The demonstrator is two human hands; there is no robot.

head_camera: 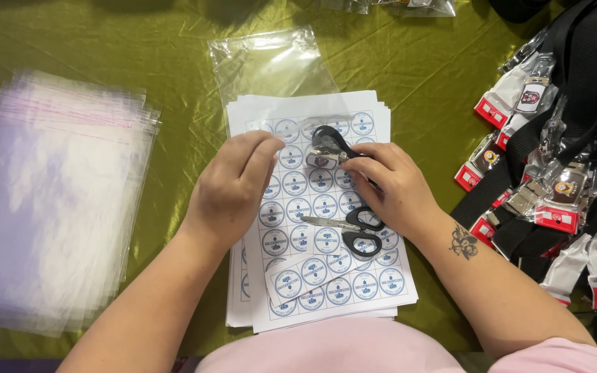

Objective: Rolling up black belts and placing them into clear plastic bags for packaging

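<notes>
The left hand (233, 190) rests on a stack of white paper sheets printed with rows of round blue-and-white stickers (326, 276), fingers curled and fingertips pinched together over the upper part of the sheet; what they pinch is too small to make out. The right hand (395, 190) pinches a small metal clip badge with a black strap loop (326, 155), held just above the top rows of stickers.

The badge's long axis runs roughly left to right, metal end toward the left hand and black loop rising toward the sheet's upper edge.

A pair of small black-handled scissors (350, 228) lies on the sheet just below the right hand, blades closed and pointing left, handles to the right. A cut strip of stickers (312, 273) lies loose and tilted on the lower part of the sheet.

Progress, as judged from the layout: one strip is cut free, while most of the top sheet remains whole. A single clear plastic bag (271, 65) lies behind the stack. A thick stack of clear plastic bags (57, 200) sits at the left of the desk covered in olive-green cloth (174, 62). A large pile of black lanyards with clip badges and red tags (554, 173) lies at the right, so much appears to be left.
</notes>
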